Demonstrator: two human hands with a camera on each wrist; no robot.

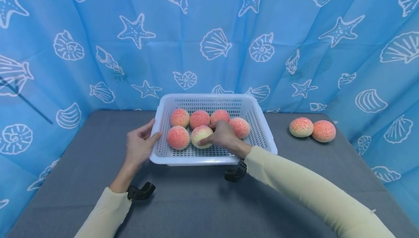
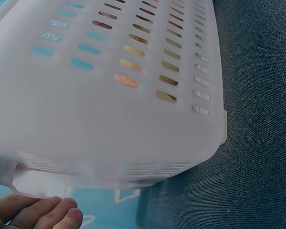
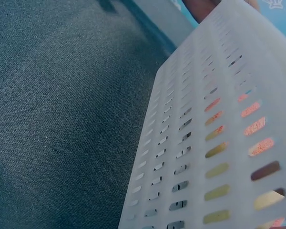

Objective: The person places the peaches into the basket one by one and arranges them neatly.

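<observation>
A white slotted plastic basket [image 1: 203,160] stands on the table with several pink-and-yellow peaches inside. My left hand [image 1: 139,144] grips the basket's left rim, thumb over the edge and fingers on the outer side. In the left wrist view, the fingers [image 2: 43,212] show under the rim by the corner. Reaching over the front rim, my right hand [image 1: 226,135] holds a paler peach [image 1: 200,136] in the front row, thumb on its near side. To its left lies a redder peach [image 1: 178,138]; another peach [image 1: 240,127] sits right of the hand.
Two more peaches [image 1: 301,127] lie side by side on the grey tabletop [image 1: 190,201], right of the basket. A blue curtain [image 1: 183,59] with white shells and starfish hangs close behind the basket and along both sides.
</observation>
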